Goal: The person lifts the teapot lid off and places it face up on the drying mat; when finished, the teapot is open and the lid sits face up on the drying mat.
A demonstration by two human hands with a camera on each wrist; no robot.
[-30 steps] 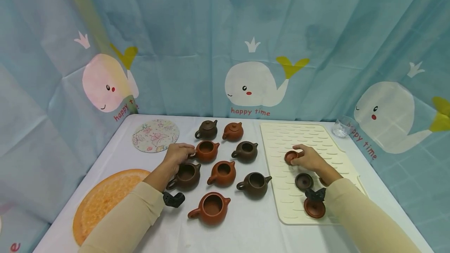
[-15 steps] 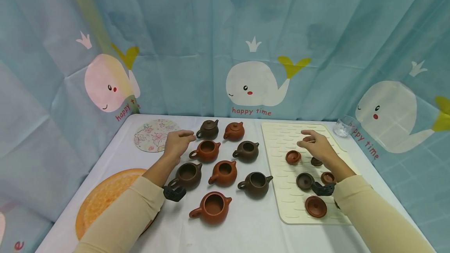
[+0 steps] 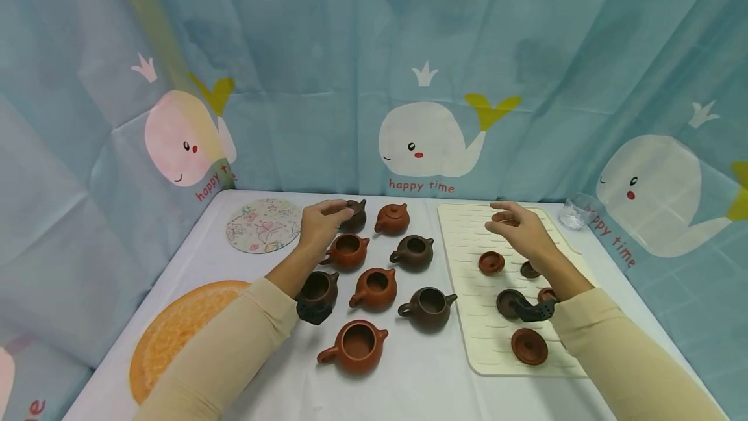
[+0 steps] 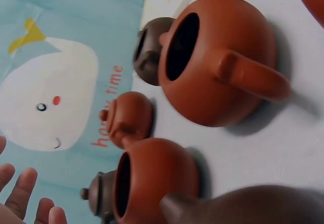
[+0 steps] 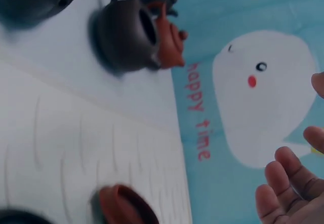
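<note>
Holding nothing, my left hand (image 3: 320, 229) hovers at the back of the teapot group, its fingertips overlapping the dark lidded teapot (image 3: 358, 219) in the head view. Beneath the wrist stands a red lidless teapot (image 3: 352, 258), partly covered. Beside the dark lidded pot is a red lidded teapot (image 3: 394, 219). My right hand (image 3: 523, 234) is raised above the cream mat, fingers apart and bent slightly, nothing in them. Closest below it lies a red lid (image 3: 491, 264); a small dark lid (image 3: 528, 270) is partly behind the wrist. Both hands' fingertips show loose in the wrist views.
More lidless teapots stand in front, including a red one (image 3: 358, 347) and a dark one (image 3: 431, 307). The cream mat (image 3: 476, 343) carries several lids. A glass (image 3: 575, 212) stands at the back right. A floral disc (image 3: 263, 226) and an orange round mat (image 3: 166, 327) lie left.
My right hand has let go of the red lid on the mat and lifted away. My left hand has left the red teapot's handle and moved back and right to the dark lidded teapot.
</note>
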